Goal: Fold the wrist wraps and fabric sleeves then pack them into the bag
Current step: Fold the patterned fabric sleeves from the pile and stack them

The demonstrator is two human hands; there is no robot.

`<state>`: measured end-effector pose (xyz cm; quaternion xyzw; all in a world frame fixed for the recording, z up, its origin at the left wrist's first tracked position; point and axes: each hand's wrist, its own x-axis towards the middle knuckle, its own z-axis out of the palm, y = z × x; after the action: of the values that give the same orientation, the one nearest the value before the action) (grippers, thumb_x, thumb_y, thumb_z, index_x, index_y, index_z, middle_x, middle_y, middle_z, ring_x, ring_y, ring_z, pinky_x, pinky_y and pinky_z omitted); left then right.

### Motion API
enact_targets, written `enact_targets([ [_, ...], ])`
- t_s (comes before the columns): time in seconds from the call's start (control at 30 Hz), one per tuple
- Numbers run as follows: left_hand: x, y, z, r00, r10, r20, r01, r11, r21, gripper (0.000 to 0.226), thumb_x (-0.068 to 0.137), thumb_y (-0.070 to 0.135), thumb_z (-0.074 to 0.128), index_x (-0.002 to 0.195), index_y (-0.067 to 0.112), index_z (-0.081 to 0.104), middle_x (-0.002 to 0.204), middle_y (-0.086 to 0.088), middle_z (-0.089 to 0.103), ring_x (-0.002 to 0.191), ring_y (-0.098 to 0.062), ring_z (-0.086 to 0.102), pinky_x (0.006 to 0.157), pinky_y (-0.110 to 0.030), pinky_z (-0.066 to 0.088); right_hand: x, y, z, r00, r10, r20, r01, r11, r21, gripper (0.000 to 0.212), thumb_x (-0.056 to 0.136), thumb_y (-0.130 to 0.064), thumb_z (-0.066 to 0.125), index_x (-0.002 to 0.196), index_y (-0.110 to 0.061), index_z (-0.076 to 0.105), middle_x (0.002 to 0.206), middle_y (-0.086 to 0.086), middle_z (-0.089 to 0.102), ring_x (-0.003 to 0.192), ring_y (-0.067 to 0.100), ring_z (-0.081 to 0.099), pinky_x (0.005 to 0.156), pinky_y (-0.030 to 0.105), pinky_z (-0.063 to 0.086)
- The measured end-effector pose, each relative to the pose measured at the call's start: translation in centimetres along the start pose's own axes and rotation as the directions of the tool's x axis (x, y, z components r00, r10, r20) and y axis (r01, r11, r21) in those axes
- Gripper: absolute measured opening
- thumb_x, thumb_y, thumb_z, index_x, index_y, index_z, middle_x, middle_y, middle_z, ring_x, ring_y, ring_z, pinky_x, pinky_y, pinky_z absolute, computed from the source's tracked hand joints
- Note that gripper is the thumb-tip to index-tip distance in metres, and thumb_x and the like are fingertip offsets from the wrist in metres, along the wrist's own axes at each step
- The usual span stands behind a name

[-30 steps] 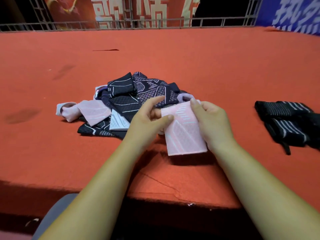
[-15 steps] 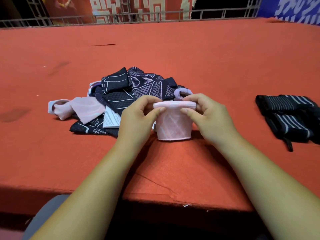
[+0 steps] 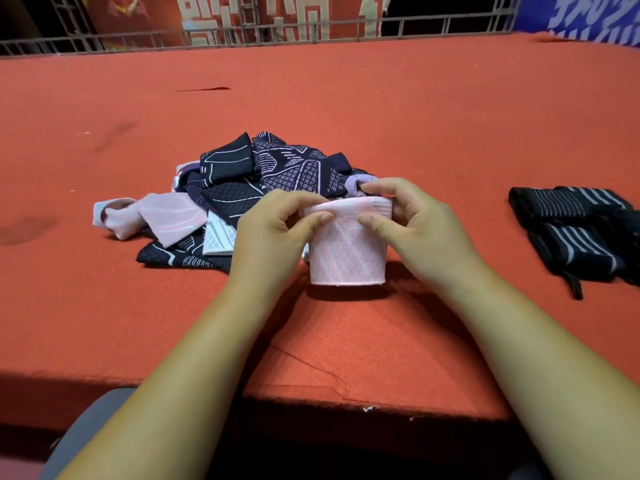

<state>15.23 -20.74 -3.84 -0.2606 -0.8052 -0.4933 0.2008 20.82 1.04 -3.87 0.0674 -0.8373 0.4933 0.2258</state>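
Observation:
A pink patterned fabric sleeve (image 3: 348,252) stands doubled over on the red surface, its folded edge on top. My left hand (image 3: 273,233) pinches the left end of that fold and my right hand (image 3: 412,220) pinches the right end. Just behind lies a loose pile of dark navy patterned sleeves (image 3: 277,171) with another pink sleeve (image 3: 162,216) sticking out at its left. Black wrist wraps with white stripes (image 3: 571,230) lie in a stack at the right. No bag is in view.
The red felt-covered platform (image 3: 346,98) stretches far back to a metal railing (image 3: 311,29) with banners behind it. Its front edge (image 3: 311,396) runs just under my forearms, with a tear in the felt there.
The pink sleeve was held flat and open a second ago. Both hands brought its far end over, so it is now doubled, and they have shifted slightly toward the pile.

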Motion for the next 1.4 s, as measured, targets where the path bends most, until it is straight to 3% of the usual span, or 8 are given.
enact_targets([
  [0.27,0.0,0.1,-0.2,0.999,0.052,0.003,-0.052,0.997,0.058,0.01,0.094,0.023,0.079,0.101,0.029,0.079,0.088,0.009,0.064,0.086,-0.009,0.06,0.078,-0.026,0.045,-0.1,0.4,0.1,0.999,-0.038,-0.028,0.034,0.993,-0.11,0.014,0.097,-0.025,0.079,0.109,-0.031,0.076,0.096,-0.007,0.078,0.09,0.02,0.073,0.082,0.038,0.055],
  [0.53,0.3,0.6,0.4,0.996,0.05,0.069,-0.062,0.979,0.193,0.011,0.107,0.027,0.06,0.097,0.022,0.06,0.102,0.002,0.053,0.095,-0.012,0.05,0.083,-0.025,0.038,0.0,-0.1,0.4,0.989,-0.103,-0.105,0.077,0.97,-0.231,0.011,0.098,-0.036,0.072,0.091,-0.028,0.074,0.088,-0.008,0.06,0.083,0.006,0.056,0.076,0.023,0.043],
  [0.7,1.8,2.4,1.8,0.989,-0.137,0.058,0.128,0.983,0.134,0.019,0.109,0.036,0.057,0.099,0.02,0.056,0.085,0.011,0.06,0.079,0.004,0.053,0.063,-0.011,0.036,0.2,-1.0,0.7,0.979,0.201,-0.025,-0.191,0.957,0.217,0.009,0.105,-0.036,0.069,0.099,-0.03,0.073,0.092,-0.014,0.074,0.078,-0.007,0.063,0.069,0.01,0.047],
  [0.83,2.1,2.2,3.1,0.962,-0.274,0.013,0.274,0.962,0.011,0.02,0.104,0.041,0.065,0.101,0.021,0.065,0.09,0.011,0.067,0.082,0.001,0.061,0.066,-0.008,0.041,-0.2,0.1,1.0,0.949,0.286,0.131,-0.314,0.871,0.377,0.03,0.102,-0.022,0.073,0.132,-0.019,0.07,0.123,0.003,0.08,0.114,0.022,0.075,0.104,0.047,0.059],
  [1.0,1.4,1.1,4.2,0.847,-0.411,0.339,0.509,0.811,-0.29,0.034,0.089,0.049,0.076,0.103,0.019,0.082,0.094,-0.002,0.083,0.094,-0.027,0.08,0.095,-0.054,0.061,0.3,1.8,0.3,0.918,0.397,-0.01,-0.367,0.857,0.361,0.032,0.099,-0.024,0.077,0.129,-0.016,0.072,0.116,0.002,0.082,0.111,0.025,0.078,0.104,0.055,0.058],
  [1.2,0.4,0.2,5.4,0.85,-0.407,0.335,0.509,0.799,-0.32,0.037,0.089,0.033,0.081,0.121,0.017,0.075,0.105,-0.004,0.083,0.1,-0.026,0.08,0.099,-0.058,0.06,0.5,2.2,-0.1,0.881,0.473,0.012,-0.469,0.868,0.162,0.046,0.094,-0.052,0.074,0.125,-0.019,0.07,0.109,-0.001,0.081,0.091,0.015,0.079,0.082,0.043,0.065],
  [1.3,0.3,-0.3,6.1,0.857,-0.414,0.305,0.504,0.795,-0.337,0.055,0.082,0.045,0.081,0.128,0.017,0.071,0.111,-0.005,0.082,0.103,-0.027,0.08,0.099,-0.059,0.059,0.3,1.8,0.0,0.811,0.564,0.157,-0.586,0.782,0.213,0.028,0.109,-0.039,0.06,0.118,-0.014,0.069,0.088,0.008,0.079,0.065,0.019,0.073,0.05,0.032,0.057],
  [1.4,0.0,-0.1,6.3,0.857,-0.392,0.334,0.496,0.803,-0.33,0.047,0.088,0.033,0.078,0.132,0.018,0.069,0.111,-0.004,0.082,0.105,-0.026,0.079,0.102,-0.053,0.059,0.2,2.3,-0.6,0.834,0.539,0.116,-0.551,0.823,0.136,0.022,0.11,-0.034,0.06,0.118,-0.014,0.068,0.081,0.005,0.076,0.057,0.017,0.067,0.046,0.028,0.051],
])
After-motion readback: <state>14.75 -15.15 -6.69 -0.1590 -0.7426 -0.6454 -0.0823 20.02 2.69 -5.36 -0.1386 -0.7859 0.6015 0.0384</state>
